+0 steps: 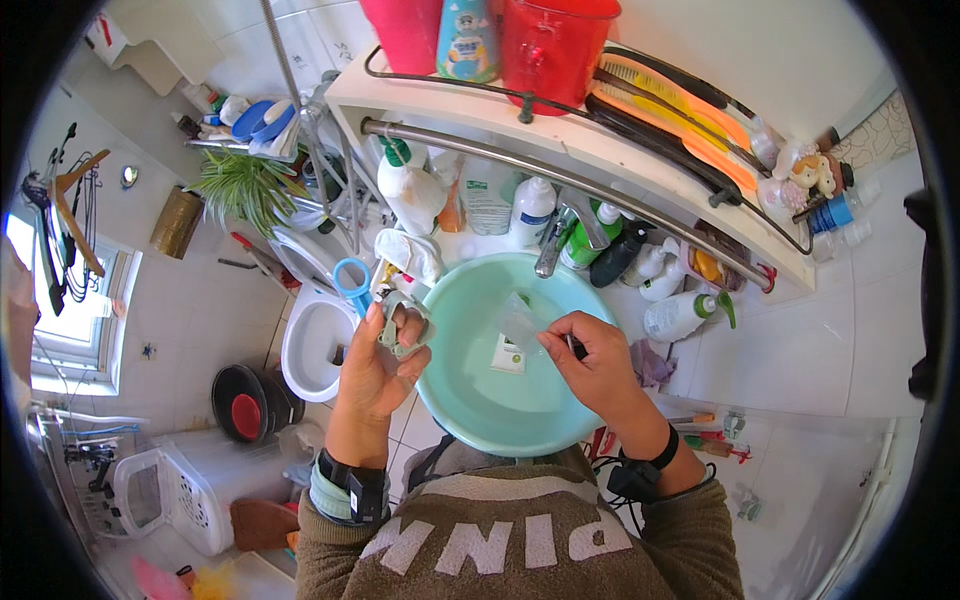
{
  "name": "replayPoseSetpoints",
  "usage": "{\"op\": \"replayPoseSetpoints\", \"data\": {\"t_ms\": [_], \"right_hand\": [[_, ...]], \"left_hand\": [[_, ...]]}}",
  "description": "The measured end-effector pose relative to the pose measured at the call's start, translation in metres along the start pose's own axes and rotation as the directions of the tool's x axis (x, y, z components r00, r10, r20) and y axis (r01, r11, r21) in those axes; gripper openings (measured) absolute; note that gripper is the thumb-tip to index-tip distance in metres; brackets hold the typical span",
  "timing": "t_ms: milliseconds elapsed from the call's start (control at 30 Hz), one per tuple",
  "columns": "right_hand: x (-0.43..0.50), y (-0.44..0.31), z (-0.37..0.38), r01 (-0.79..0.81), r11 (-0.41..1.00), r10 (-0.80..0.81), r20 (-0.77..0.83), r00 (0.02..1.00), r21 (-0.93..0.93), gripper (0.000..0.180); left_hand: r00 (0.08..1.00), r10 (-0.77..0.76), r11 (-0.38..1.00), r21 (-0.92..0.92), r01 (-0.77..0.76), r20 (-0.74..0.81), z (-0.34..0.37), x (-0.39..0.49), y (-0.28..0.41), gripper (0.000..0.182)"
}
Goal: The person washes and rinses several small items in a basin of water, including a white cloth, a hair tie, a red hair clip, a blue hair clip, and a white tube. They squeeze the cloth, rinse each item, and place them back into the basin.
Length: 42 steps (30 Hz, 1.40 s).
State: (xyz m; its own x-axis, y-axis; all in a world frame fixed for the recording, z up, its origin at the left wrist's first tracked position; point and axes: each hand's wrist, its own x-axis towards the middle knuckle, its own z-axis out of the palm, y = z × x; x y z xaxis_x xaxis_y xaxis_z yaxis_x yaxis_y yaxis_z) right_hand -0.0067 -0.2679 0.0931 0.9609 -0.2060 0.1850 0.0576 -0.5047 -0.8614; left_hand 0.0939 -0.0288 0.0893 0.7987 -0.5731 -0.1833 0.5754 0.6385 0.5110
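Note:
A light green plastic basin (480,405) stands before me, under a chrome faucet (553,244). My left hand (382,360), at the basin's left edge, holds a pale grey-green plastic item (403,322) with cut-out loops; its exact kind is unclear. Over the basin's right part, my right hand (589,356) pinches a clear plastic bag (519,321) between thumb and forefinger. Something dark shows partly behind those fingers. Below the bag, inside the basin, lies a small white packet with green marks (508,355). A blue plastic ring-shaped handle (352,276) shows just beyond my left fingertips.
Pump bottles (534,210) and other bottles line the basin's far side. Above them run a metal rail (480,157) and a white shelf (450,94) with red cups and combs. A white toilet (315,352) is at the left; a white cloth (411,255) lies near the basin.

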Motion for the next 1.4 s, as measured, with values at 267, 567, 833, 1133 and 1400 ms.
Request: {"op": "replayPoseSetpoints", "data": {"t_ms": [267, 567, 833, 1133, 1400], "right_hand": [[-0.003, 0.025, 0.01, -0.09, 0.996, 0.09, -0.015, 0.996, -0.009, 0.014], [-0.008, 0.038, 0.006, -0.334, 0.895, 0.317, 0.108, 0.942, 0.296, 0.017], [-0.021, 0.053, 0.002, -0.55, 0.4, 0.496, 0.332, 0.802, 0.733, 0.014], [-0.028, 0.048, -0.001, -0.449, 0.749, 0.433, 0.153, 0.888, 0.487, 0.014], [-0.022, 0.07, 0.015, -0.249, 0.967, 0.242, 0.125, 0.962, 0.049, 0.014]], "left_hand": [[0.995, -0.077, 0.979, -0.186, 0.088, 0.067, -0.009, -0.015, 0.005, 0.026], [0.984, 0.147, 0.96, 0.254, -0.118, -0.101, -0.008, -0.038, 0.003, 0.024], [0.924, 0.321, 0.672, 0.738, -0.067, -0.208, -0.006, -0.037, -0.004, 0.025], [0.887, 0.414, 0.441, 0.898, 0.0, -0.203, -0.043, -0.054, -0.017, 0.024], [0.703, 0.386, 0.767, 0.631, 0.115, -0.598, -0.093, -0.133, -0.032, 0.023]]}}
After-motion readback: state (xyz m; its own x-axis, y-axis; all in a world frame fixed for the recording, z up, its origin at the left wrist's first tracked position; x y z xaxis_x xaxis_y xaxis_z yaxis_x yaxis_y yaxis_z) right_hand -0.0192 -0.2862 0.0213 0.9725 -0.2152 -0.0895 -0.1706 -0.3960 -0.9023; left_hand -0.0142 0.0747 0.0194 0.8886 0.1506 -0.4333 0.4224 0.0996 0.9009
